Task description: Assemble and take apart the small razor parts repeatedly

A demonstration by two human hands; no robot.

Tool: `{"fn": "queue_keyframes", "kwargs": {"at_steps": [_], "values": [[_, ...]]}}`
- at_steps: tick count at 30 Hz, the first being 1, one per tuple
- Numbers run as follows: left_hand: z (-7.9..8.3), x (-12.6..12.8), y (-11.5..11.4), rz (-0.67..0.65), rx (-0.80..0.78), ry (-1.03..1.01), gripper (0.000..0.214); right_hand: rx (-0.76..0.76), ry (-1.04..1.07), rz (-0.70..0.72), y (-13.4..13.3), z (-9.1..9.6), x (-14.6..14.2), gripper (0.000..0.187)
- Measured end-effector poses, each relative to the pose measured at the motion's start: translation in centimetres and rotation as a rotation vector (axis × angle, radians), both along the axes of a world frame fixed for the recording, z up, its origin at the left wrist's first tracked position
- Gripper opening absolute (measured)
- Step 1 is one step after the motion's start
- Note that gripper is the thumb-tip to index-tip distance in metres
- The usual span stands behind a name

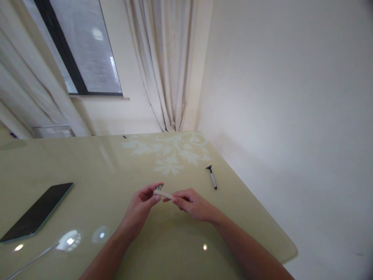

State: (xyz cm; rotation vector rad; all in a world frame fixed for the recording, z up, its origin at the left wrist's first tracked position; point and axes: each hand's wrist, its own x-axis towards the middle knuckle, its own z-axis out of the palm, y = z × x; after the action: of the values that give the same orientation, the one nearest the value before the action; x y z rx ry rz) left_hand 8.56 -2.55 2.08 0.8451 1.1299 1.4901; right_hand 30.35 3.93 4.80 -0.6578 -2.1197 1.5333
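Note:
Above the table, my right hand (194,204) pinches the lower end of a cream razor handle (165,194) between thumb and fingers. My left hand (143,204) is closed around the razor's small head (159,187), which shows a green and dark strip. The handle's far end meets the head at my left fingertips; whether the two are joined I cannot tell. To the right of my hands, a second razor (213,179) with a black head and a grey-and-black handle lies on the table, touched by neither hand.
A dark tablet (37,212) lies on the left of the glossy greenish table (96,171). A white cord (33,259) runs across the lower left. A tiny dark piece (124,137) lies near the back edge. The white wall (285,136) borders the table's right side.

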Motion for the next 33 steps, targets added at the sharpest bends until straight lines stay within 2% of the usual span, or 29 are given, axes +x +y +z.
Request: {"fn": "queue_keyframes", "kwargs": {"at_steps": [5,11,16,19,24,26,30,33], "values": [[0.25,0.09,-0.10,-0.030,0.004,-0.010,0.049,0.063,0.028,-0.119,0.28,-0.11,0.14,0.053],[0.20,0.09,-0.09,0.003,-0.016,-0.037,0.055,-0.027,0.008,0.020,-0.20,-0.18,0.10,0.049],[0.47,0.06,-0.32,-0.055,0.007,0.019,0.048,0.057,0.017,-0.098,0.35,0.24,0.32,0.048],[0.56,0.02,-0.31,-0.043,0.015,0.032,0.046,0.101,0.010,-0.124,0.08,0.06,0.07,0.048],[0.24,0.14,-0.14,0.022,0.010,-0.010,0.051,-0.011,-0.005,0.013,-0.31,-0.12,0.00,0.049],[0.06,0.15,-0.15,0.006,0.021,0.016,0.050,-0.029,-0.005,0.012,0.06,0.04,0.25,0.052],[-0.30,-0.14,-0.12,-0.076,0.033,0.108,0.044,0.092,0.010,-0.107,0.57,0.29,0.38,0.053],[-0.43,-0.37,0.03,-0.053,0.044,0.135,0.040,0.208,-0.015,-0.184,0.06,0.17,-0.13,0.051]]}}
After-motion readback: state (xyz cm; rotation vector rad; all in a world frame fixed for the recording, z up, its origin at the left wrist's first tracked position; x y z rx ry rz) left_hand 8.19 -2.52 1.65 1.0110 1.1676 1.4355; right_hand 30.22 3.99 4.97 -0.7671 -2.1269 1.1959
